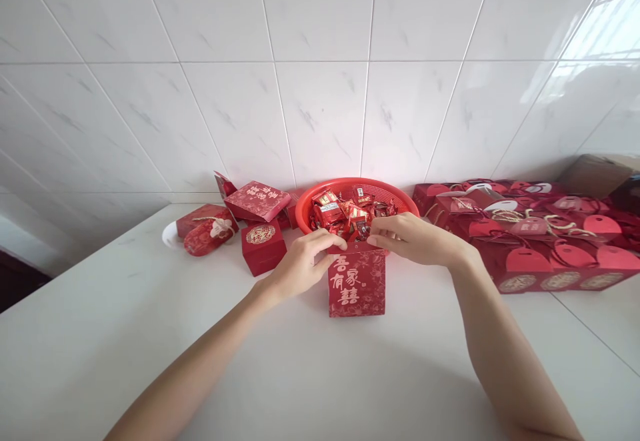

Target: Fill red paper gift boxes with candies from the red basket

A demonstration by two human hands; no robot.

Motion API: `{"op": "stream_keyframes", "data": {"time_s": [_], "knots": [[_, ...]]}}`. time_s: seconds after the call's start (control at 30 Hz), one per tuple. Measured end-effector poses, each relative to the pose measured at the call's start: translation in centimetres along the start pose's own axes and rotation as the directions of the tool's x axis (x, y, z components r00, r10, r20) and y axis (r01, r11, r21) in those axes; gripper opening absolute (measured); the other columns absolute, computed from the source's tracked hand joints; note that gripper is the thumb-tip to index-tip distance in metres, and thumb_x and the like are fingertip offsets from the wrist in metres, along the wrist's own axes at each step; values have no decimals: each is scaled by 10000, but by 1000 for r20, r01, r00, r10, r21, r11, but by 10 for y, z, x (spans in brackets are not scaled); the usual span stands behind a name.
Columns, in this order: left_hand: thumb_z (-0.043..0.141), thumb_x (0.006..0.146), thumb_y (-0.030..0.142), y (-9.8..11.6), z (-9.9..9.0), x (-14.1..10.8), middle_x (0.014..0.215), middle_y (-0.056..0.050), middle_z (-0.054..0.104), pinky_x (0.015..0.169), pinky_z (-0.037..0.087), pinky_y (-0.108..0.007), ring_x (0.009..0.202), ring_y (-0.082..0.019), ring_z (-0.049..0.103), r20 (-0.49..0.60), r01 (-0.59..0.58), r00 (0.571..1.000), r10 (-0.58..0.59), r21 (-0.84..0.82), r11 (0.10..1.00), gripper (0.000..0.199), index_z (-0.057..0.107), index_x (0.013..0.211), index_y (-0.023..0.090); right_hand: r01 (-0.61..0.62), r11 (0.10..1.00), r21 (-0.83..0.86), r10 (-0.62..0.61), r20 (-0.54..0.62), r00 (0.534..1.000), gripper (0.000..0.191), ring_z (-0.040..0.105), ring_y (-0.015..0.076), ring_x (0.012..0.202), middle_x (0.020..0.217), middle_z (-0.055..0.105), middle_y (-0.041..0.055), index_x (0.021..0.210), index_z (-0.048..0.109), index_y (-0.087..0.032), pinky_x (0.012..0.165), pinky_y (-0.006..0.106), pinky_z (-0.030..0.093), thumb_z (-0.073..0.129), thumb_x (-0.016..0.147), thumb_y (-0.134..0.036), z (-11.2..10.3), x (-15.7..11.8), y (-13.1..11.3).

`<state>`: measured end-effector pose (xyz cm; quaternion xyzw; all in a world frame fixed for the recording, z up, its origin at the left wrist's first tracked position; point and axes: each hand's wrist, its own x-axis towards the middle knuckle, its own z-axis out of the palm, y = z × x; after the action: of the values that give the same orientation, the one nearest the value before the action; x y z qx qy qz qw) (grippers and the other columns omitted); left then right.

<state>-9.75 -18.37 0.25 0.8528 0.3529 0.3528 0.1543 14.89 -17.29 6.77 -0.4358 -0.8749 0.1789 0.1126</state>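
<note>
A red gift box [358, 286] with pale Chinese characters stands upright in front of me on the white table. My left hand [303, 259] grips its upper left corner, the thumb at the near side and the fingers over the top. At the upper right edge of the same box, my right hand [414, 238] is closed in a pinch. Directly behind the box is a red plastic basket [303, 209] of wrapped candies [330, 214]. The inside of the box is hidden from this angle.
Left of the basket lie several red boxes [257, 201], one with a gold emblem [263, 234], and a red tag [207, 234] with twine. Rows of closed red boxes [530, 264] stand at the right, near a brown carton [595, 177]. A tiled wall [320, 107] bounds the white table [280, 374].
</note>
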Motion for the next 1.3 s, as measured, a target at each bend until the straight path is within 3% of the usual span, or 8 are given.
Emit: {"op": "stream_keyframes", "data": {"time_s": [0.13,0.27,0.5,0.6,0.97,1.07,1.13,1.3], "knots": [[548,902,131,2,-1,0,965,-46,710,805,554,-296,882,-179,694,1,-8,1000,8,-9,1000,177,689,987,196,5,999,36,-6,21,1000,129,504,129,658,741,599,-10,791,522,-198,592,256,330,522,904,-136,4,5,4],[647,892,224,6,-2,0,937,-47,721,819,555,-295,848,-174,693,36,-26,999,27,-22,999,88,715,934,188,-28,999,23,27,32,999,162,483,127,642,705,570,-19,736,489,-201,582,254,325,545,874,-136,8,9,7],[615,939,384,-2,4,3,996,-45,781,869,580,-329,918,-210,727,-34,148,987,-155,-153,977,250,720,1064,196,-13,1000,22,12,46,999,152,456,124,616,669,555,-21,731,493,-202,570,259,313,535,861,-133,8,9,6],[590,960,385,-6,8,4,947,-50,779,826,576,-319,883,-211,724,-52,126,990,-135,-147,981,247,735,953,185,-13,1000,6,13,57,998,143,482,128,629,689,573,-13,748,524,-199,580,258,324,526,881,-146,8,10,6],[572,973,364,-9,13,1,931,-58,762,812,555,-316,870,-205,711,-111,49,992,-58,-85,995,235,722,947,185,27,999,-27,-24,124,992,192,516,133,664,712,603,-6,704,544,-182,640,279,358,539,882,-109,1,8,4],[592,949,372,-7,8,2,941,-65,768,832,565,-331,876,-213,717,-73,60,995,-69,-123,991,236,729,947,181,44,997,71,-50,85,995,185,547,126,636,672,582,-20,716,526,-182,638,271,385,534,874,-85,8,3,4],[622,924,403,-9,7,3,1057,-82,768,931,554,-360,1004,-239,713,-71,79,993,-94,-182,980,267,731,1026,182,58,977,206,-67,36,997,143,579,119,608,673,573,-27,775,541,-181,625,259,420,521,897,-111,22,-2,7],[578,915,553,-19,11,6,1215,-101,740,1104,463,-420,1215,-290,640,-90,155,978,-190,-302,941,439,737,1091,184,160,889,429,-33,-289,957,168,580,110,566,745,586,-6,890,597,-180,573,250,478,499,965,-294,74,-24,19]]}}
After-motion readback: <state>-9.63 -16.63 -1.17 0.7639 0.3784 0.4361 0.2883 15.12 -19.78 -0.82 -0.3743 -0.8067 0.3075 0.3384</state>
